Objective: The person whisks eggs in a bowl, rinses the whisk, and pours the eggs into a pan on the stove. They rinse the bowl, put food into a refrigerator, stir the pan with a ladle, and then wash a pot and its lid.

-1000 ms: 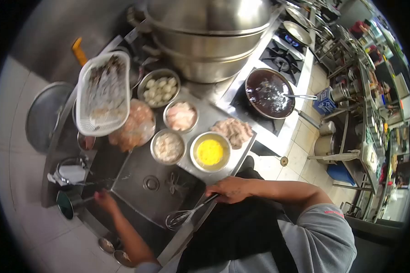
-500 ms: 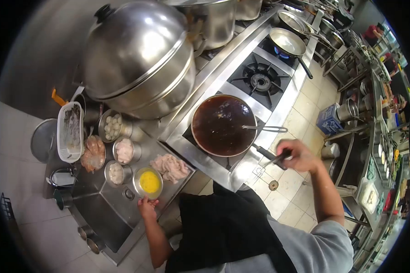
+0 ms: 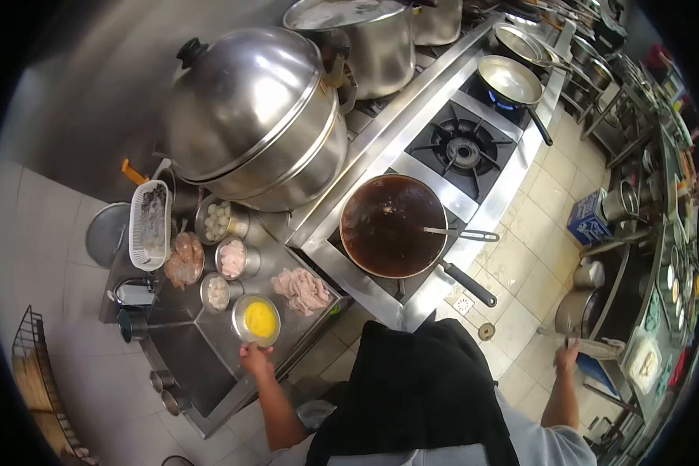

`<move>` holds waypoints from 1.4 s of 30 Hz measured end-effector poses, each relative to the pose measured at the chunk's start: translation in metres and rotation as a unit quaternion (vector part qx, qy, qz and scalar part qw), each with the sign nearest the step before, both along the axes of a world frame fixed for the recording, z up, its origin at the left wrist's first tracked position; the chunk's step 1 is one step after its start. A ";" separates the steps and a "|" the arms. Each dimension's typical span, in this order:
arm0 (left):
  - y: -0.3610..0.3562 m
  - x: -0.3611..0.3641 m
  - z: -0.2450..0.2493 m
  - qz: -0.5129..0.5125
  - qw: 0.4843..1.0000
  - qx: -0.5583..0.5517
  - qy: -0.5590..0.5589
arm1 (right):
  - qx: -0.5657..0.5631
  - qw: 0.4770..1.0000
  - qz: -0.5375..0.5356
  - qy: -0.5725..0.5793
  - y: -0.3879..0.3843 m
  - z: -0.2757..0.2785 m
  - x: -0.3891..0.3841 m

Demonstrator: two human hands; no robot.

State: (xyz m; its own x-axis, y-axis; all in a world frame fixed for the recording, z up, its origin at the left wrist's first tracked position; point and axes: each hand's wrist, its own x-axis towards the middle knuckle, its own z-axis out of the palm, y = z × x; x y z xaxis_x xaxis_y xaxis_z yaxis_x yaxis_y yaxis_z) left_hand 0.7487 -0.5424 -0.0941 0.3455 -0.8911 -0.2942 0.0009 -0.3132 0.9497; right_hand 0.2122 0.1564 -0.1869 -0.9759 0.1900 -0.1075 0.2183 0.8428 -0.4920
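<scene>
At the lower left, my left hand (image 3: pixel 255 359) has its fingers closed at the near rim of a metal bowl (image 3: pixel 258 343) of beaten egg (image 3: pixel 259 318). The bowl rests on the steel counter beside a heap of pale raw meat (image 3: pixel 301 291). Low on the right, my right hand (image 3: pixel 567 356) is closed, hanging near a cloth (image 3: pixel 598 348); what it grips is too small to make out. A frying pan (image 3: pixel 388 273) of dark brown liquid stands on the stove in front of me. Tongs (image 3: pixel 466 234) lie over its rim, and its black handle (image 3: pixel 470 285) points toward me, untouched.
A domed steamer pot (image 3: pixel 248 109) stands behind the counter. Several metal containers hold food, including white balls (image 3: pixel 218 221) and pink paste (image 3: pixel 231 259). Another pan (image 3: pixel 511 79) sits over a lit blue flame. A blue box (image 3: pixel 589 217) and shelving line the right.
My right hand has moved away from above the pan handle, down and to the right. My left hand stays at the egg bowl. The view has shifted slightly.
</scene>
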 end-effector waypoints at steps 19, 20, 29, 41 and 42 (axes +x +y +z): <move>0.113 -0.284 0.169 -0.329 0.943 -0.024 -0.042 | -0.653 0.715 0.095 -0.231 0.019 0.050 -0.149; 0.130 -0.305 0.175 -0.255 0.940 0.013 -0.228 | -0.615 0.749 0.112 -0.221 0.016 0.055 -0.165; 0.255 -0.597 0.202 -0.466 0.874 -0.090 -0.104 | -0.186 0.954 0.185 0.144 0.024 0.208 -0.334; 0.304 -0.890 0.174 -0.591 0.782 -0.149 -0.131 | -0.264 0.849 -0.174 0.423 0.300 0.355 -0.618; 0.318 -0.909 0.183 -0.586 0.791 -0.131 -0.116 | -0.240 0.852 -0.195 0.422 0.337 0.359 -0.637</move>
